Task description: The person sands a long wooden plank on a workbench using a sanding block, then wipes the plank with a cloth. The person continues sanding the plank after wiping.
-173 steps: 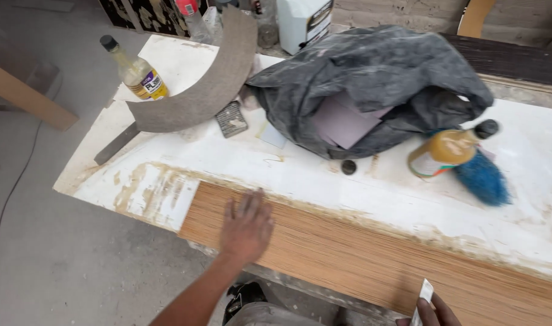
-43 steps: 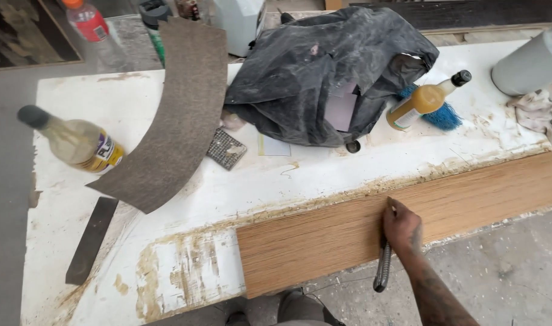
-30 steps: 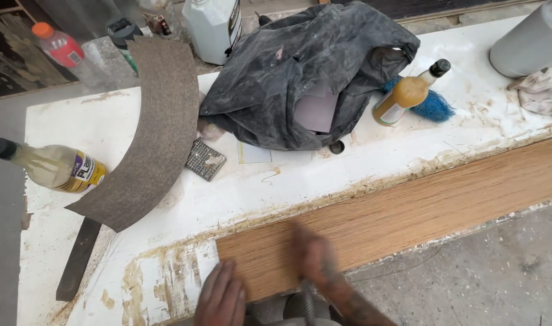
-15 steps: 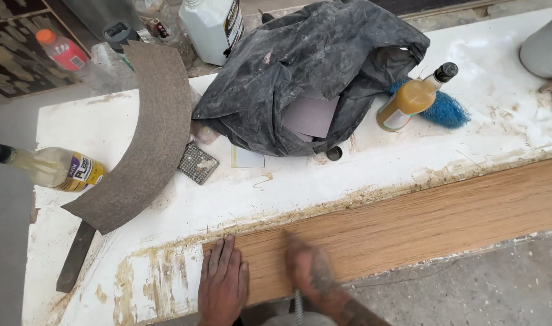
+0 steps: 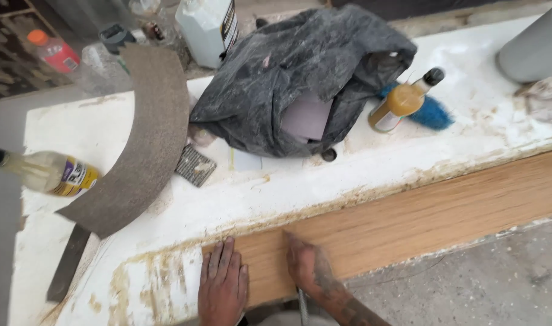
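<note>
Both hands (flat, open grip) press a plank running left-right.

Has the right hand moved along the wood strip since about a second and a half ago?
Yes. The right hand has slid left along the wood strip, now near its left end beside the left hand.

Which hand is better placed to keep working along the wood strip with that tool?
Right, probably. The right hand already grips the metal tool against the wood strip, while the left hand lies flat, pinning the strip's end.
</note>
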